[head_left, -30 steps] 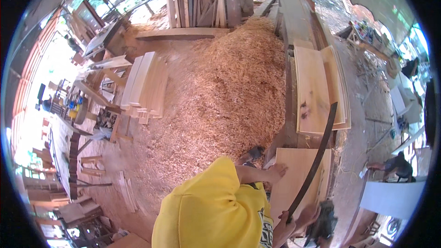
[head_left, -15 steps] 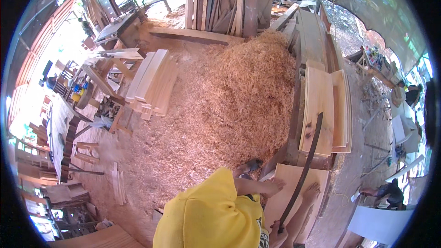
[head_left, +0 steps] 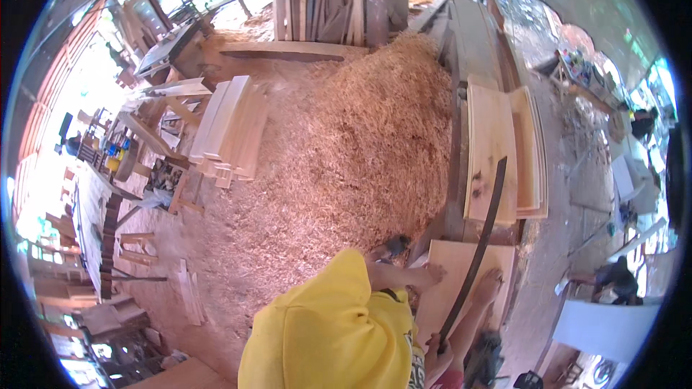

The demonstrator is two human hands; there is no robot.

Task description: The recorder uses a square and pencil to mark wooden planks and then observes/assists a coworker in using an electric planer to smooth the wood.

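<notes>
Held by one end, a long, narrow, dark strip (head_left: 476, 256), slightly bent, slants away from me across a pale board (head_left: 447, 256). My right hand (head_left: 437, 353) is closed around its near end. I cannot make out what kind of strip it is. On the left part of the same board, my left hand (head_left: 432, 274) lies flat with its fingers stretched out, reaching from my yellow sleeve (head_left: 339, 281). What looks like a bare foot (head_left: 493, 281) rests on the board to the right of the strip. The strip's far end passes over a wide plank (head_left: 491, 137).
A large heap of wood shavings (head_left: 375, 122) covers the floor ahead. More boards (head_left: 530, 151) lie along the right, and planks (head_left: 227, 126) are stacked at left. Upright timber (head_left: 324, 0) stands at the back. At far right, another person (head_left: 616, 281) is beside a white panel (head_left: 605, 328).
The whole scene has shifted up and slightly left in the picture. Dark shapes now show at the lower right. My left hand stays on the board and my right keeps hold of the strip.
</notes>
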